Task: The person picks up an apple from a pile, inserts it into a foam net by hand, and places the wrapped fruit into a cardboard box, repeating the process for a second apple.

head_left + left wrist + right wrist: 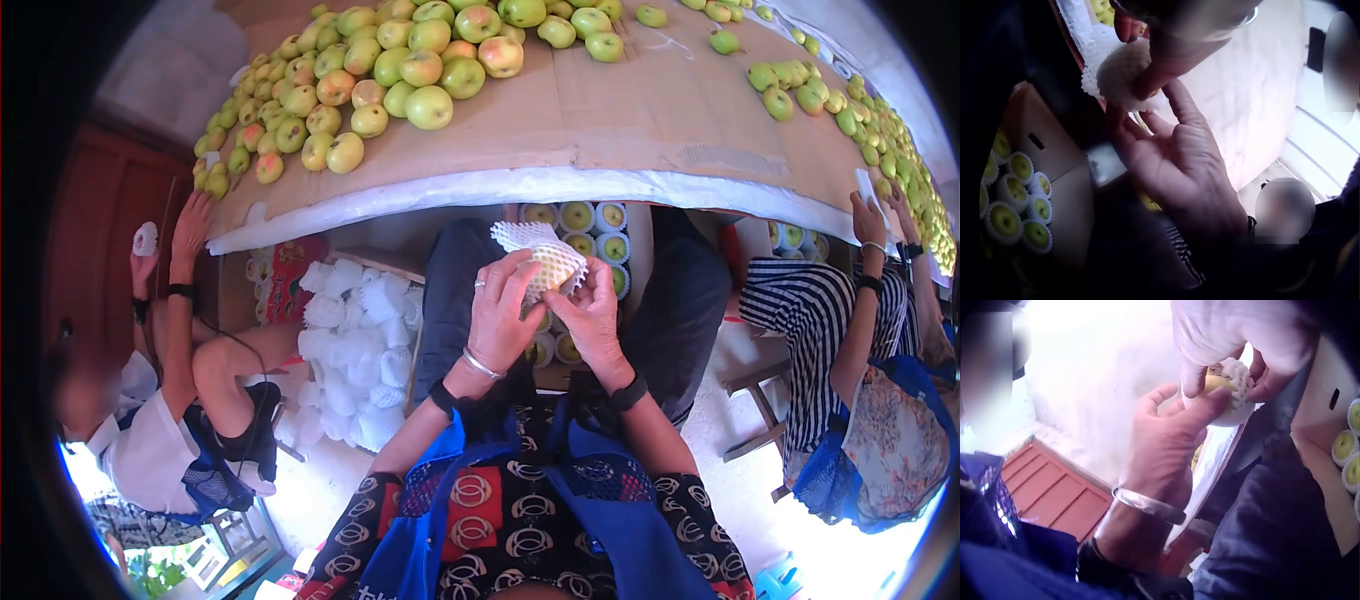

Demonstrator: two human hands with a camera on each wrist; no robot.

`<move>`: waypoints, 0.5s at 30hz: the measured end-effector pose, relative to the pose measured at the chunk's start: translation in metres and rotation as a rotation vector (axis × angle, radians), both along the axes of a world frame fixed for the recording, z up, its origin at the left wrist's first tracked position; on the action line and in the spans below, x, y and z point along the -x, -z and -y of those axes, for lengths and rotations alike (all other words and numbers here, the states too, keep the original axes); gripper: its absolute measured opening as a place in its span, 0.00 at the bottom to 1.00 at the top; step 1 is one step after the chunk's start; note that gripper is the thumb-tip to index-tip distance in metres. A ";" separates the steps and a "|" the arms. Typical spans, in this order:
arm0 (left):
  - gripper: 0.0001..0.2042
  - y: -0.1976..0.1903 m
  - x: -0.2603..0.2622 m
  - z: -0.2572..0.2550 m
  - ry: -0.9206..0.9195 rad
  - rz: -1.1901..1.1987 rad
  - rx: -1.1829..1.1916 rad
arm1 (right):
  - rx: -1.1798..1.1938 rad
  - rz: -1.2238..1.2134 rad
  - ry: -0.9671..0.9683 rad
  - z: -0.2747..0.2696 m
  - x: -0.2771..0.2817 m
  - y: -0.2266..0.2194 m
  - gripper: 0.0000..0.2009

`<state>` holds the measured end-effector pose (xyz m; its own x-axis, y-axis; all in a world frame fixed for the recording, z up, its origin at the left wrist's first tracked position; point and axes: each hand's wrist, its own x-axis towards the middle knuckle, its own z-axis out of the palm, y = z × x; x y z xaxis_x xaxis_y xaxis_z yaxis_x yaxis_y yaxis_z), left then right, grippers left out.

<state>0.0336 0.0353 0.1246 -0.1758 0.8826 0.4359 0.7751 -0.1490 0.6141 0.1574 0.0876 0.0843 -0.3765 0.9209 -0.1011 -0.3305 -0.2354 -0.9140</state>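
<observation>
A yellow-green apple (pixel 553 275) in a white foam net (pixel 527 237) is held between both hands above the lap. My left hand (pixel 497 312), with a silver bracelet, grips the net's left side, thumb on the fruit. My right hand (pixel 592 318) curls its fingers round the right side, thumb at the lower edge. In the right wrist view, part of the apple's yellow skin (pixel 1217 383) shows bare at the net's opening. The left wrist view has the netted apple (pixel 1124 72) between the fingertips of both hands.
Loose apples (pixel 429 107) lie heaped on the cardboard-covered table (pixel 640 120). Below its edge, a box holds netted apples (pixel 612 248). White foam nets (pixel 360 340) are piled at the left. People sit on both sides, one in striped trousers (pixel 800 300).
</observation>
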 end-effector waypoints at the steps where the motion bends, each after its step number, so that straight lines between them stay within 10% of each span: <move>1: 0.27 0.000 0.000 0.000 0.004 0.002 0.001 | 0.001 0.002 0.004 0.000 -0.002 -0.001 0.30; 15: 0.08 -0.005 0.004 0.002 0.030 -0.043 -0.191 | 0.048 -0.278 -0.020 0.003 0.001 0.000 0.28</move>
<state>0.0293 0.0331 0.1295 -0.1282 0.7878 0.6025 0.7931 -0.2832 0.5392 0.1565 0.0844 0.0841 -0.4140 0.9096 -0.0343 -0.5620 -0.2851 -0.7765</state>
